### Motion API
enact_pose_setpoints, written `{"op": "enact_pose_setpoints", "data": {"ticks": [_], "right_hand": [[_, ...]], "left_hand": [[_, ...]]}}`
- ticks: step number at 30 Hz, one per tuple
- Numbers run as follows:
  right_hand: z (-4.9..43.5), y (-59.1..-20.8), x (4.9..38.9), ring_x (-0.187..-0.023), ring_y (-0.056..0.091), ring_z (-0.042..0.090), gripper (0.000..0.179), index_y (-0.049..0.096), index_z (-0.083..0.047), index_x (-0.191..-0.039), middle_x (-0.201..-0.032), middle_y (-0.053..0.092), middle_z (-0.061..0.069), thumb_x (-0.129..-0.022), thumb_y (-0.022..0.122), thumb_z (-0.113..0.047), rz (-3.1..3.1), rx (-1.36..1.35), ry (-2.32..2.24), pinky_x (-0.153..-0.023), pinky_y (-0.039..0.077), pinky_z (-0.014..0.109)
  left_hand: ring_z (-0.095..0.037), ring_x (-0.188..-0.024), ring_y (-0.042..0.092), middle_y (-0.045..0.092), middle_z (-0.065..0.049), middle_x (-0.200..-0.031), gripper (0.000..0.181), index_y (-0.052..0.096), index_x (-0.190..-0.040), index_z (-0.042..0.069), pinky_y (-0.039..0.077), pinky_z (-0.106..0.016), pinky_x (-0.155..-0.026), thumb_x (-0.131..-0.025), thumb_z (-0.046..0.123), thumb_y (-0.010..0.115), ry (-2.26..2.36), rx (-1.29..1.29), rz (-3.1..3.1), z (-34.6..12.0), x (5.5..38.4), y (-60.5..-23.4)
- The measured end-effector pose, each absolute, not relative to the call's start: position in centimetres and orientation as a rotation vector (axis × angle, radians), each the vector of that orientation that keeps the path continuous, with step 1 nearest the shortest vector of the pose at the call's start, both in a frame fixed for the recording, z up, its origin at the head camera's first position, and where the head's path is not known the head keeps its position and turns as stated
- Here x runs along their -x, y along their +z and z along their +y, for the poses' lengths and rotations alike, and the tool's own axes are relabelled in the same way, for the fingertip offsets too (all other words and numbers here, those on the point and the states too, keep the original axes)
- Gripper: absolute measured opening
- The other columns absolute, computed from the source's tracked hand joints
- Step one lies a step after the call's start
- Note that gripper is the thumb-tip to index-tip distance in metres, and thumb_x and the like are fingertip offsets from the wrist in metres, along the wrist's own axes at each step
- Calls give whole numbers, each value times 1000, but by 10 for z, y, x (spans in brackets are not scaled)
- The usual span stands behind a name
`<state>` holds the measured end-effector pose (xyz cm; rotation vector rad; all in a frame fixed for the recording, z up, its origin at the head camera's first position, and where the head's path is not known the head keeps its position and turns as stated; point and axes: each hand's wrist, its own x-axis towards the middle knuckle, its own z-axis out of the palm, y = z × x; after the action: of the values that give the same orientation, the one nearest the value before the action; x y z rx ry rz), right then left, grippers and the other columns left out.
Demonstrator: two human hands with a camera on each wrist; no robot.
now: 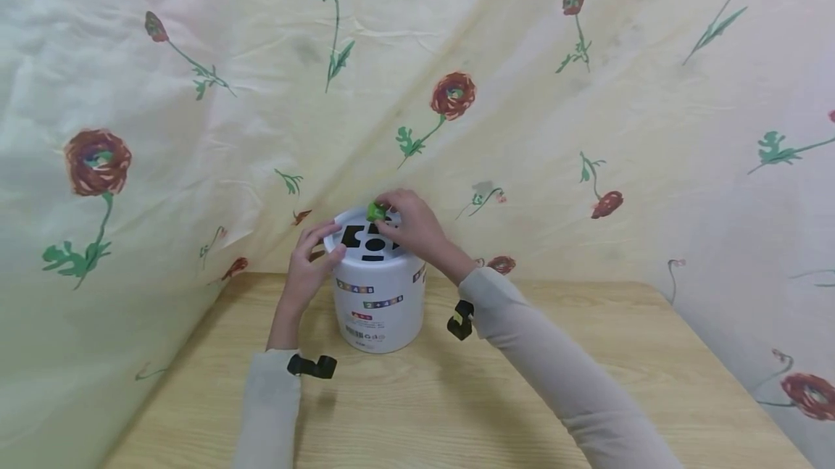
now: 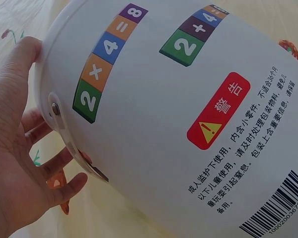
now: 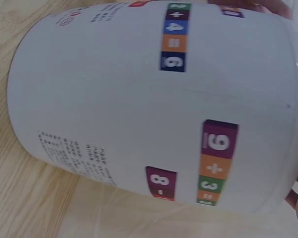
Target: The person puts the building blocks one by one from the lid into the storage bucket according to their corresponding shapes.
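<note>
A white bucket (image 1: 378, 309) stands upright on the wooden table. Its lid (image 1: 352, 254) has several dark cut-out holes of different shapes, among them a round one. My right hand (image 1: 417, 226) pinches a small bright green block (image 1: 375, 212) over the far part of the lid. At the lid's left edge, my left hand (image 1: 309, 266) holds the bucket's rim, with thumb and fingertips spread along it. The left wrist view shows this hand (image 2: 20, 148) beside the bucket's handle (image 2: 72, 144). In the right wrist view the bucket's side fills most of the picture, and the block is hidden.
Behind the bucket hangs a pale cloth (image 1: 391, 56) printed with red flowers, which also runs down both sides. The wooden table (image 1: 554, 367) reaches back to it. A small dark camera is strapped to each wrist, over light sleeves (image 1: 561, 375).
</note>
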<state>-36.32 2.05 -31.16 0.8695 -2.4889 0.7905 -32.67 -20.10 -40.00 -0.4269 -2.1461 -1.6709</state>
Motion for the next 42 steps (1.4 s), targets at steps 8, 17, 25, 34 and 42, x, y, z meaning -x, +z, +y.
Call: {"op": "enact_pose_setpoints", "data": {"ticks": [8, 17, 25, 34, 42], "right_hand": [[22, -321, 364, -110, 62, 25, 37, 66, -7, -128, -120, 67, 11, -92, 72, -15, -2437, -861, 701, -97, 54, 38], [21, -324, 364, -109, 62, 25, 36, 67, -8, -126, -117, 69, 9, -92, 73, -18, -2440, -869, 612, -96, 54, 39], [20, -325, 364, -106, 62, 24, 35, 68, -8, -125, -115, 70, 9, -93, 72, -20, -2462, -856, 565, -93, 54, 39], [20, -325, 364, -105, 62, 24, 36, 68, -9, -127, -114, 69, 8, -94, 72, -23, -2481, -852, 495, -94, 53, 39], [20, -325, 363, -108, 61, 24, 40, 68, -9, -130, -118, 69, 8, -93, 73, -22, -2551, -828, 591, -94, 54, 38]], "left_hand": [[-30, -140, 39, 40, -3, -158, 50, 57, -144, 15, 34, -60, -114, -97, 29, 66, -1679, 419, -2144, -200, 327, -400], [-31, -140, 39, 40, -4, -158, 51, 56, -144, 14, 34, -60, -114, -97, 29, 66, -1692, 409, -2145, -200, 324, -397], [-30, -140, 39, 40, -3, -158, 51, 56, -145, 15, 34, -60, -115, -97, 29, 66, -1699, 410, -2146, -201, 326, -400], [-36, -142, 35, 35, -13, -160, 51, 52, -147, 5, 31, -61, -116, -99, 19, 63, -1721, 393, -2175, -195, 312, -385], [-34, -143, 35, 35, -10, -161, 52, 51, -148, 6, 32, -61, -116, -99, 19, 61, -1701, 394, -2183, -190, 304, -378]]}}
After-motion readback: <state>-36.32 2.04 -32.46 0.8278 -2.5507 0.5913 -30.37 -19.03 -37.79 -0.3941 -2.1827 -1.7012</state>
